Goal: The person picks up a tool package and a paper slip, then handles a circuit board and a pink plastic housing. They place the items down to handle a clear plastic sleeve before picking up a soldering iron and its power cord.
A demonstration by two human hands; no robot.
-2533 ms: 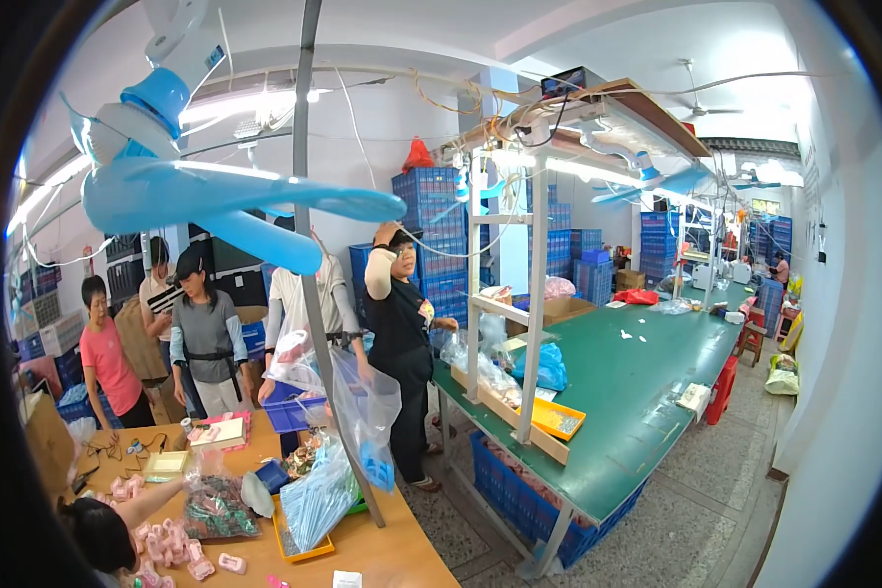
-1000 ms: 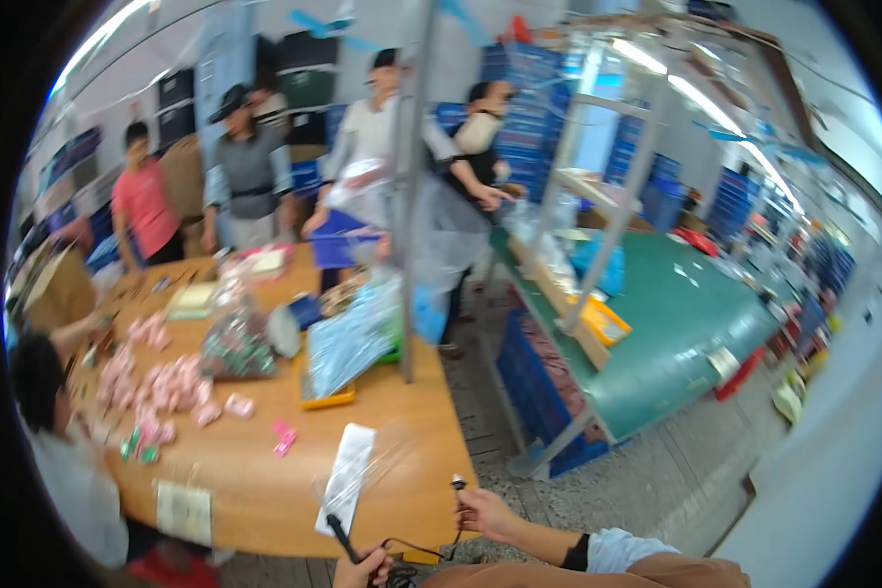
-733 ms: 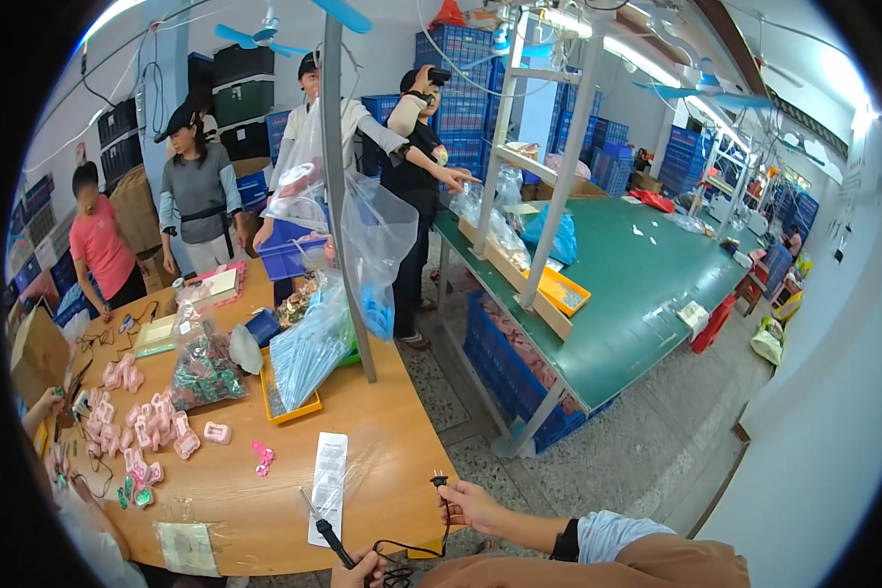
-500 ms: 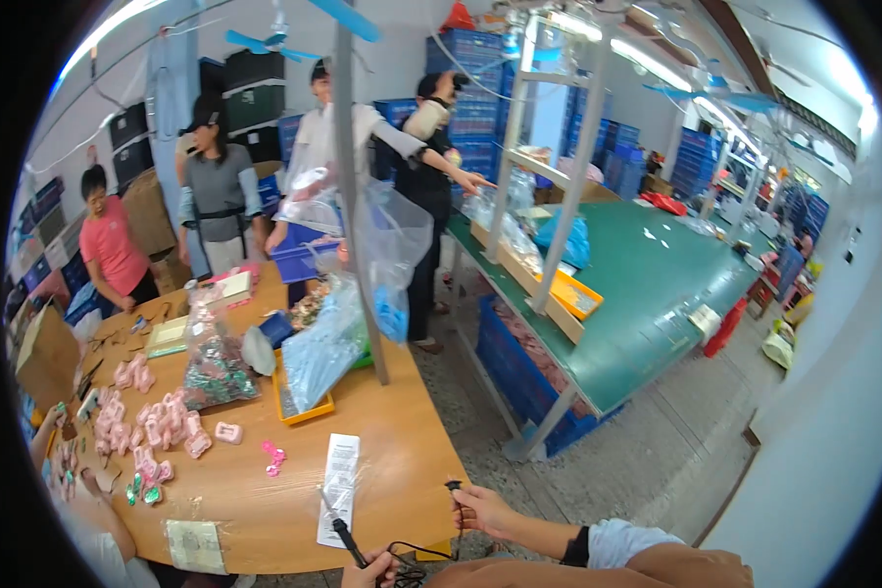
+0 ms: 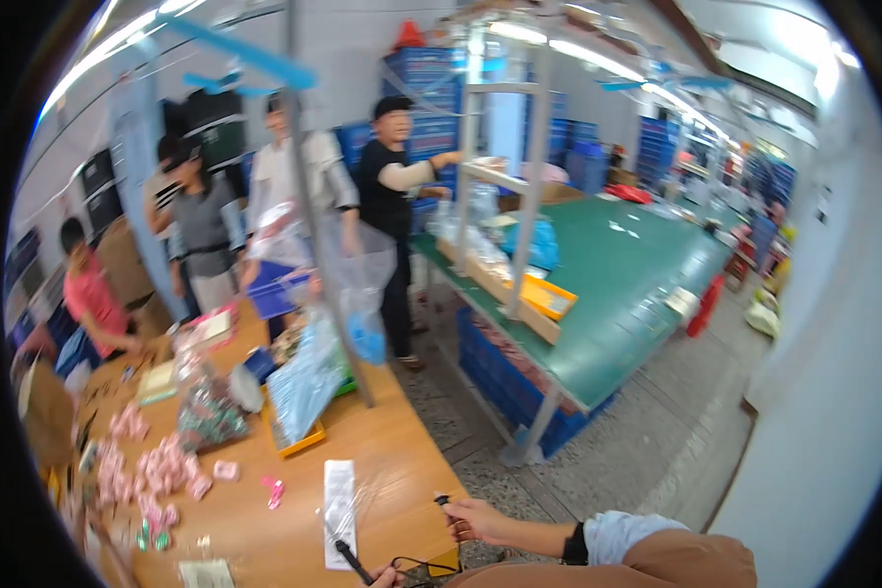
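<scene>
My right hand (image 5: 477,520) rests at the near edge of the wooden table (image 5: 392,461) and pinches a small black plug (image 5: 442,500) at the end of a thin black cable (image 5: 414,564). Only the fingertips of my left hand (image 5: 380,578) show at the bottom edge, closed on the lower end of a black rod-shaped tool (image 5: 349,559). The cable loops between both hands. A long white strip in a clear sleeve (image 5: 339,505) lies flat just left of the plug.
Pink small parts (image 5: 157,470) are spread over the table's left. An orange tray (image 5: 299,441) holds clear bags beside a metal pole (image 5: 333,294). A green-topped bench (image 5: 627,284) stands to the right. Several people stand at the far side.
The view dropped from the room onto the table, which brought my hands into sight. Since one second ago both hands hold the same things and have barely shifted.
</scene>
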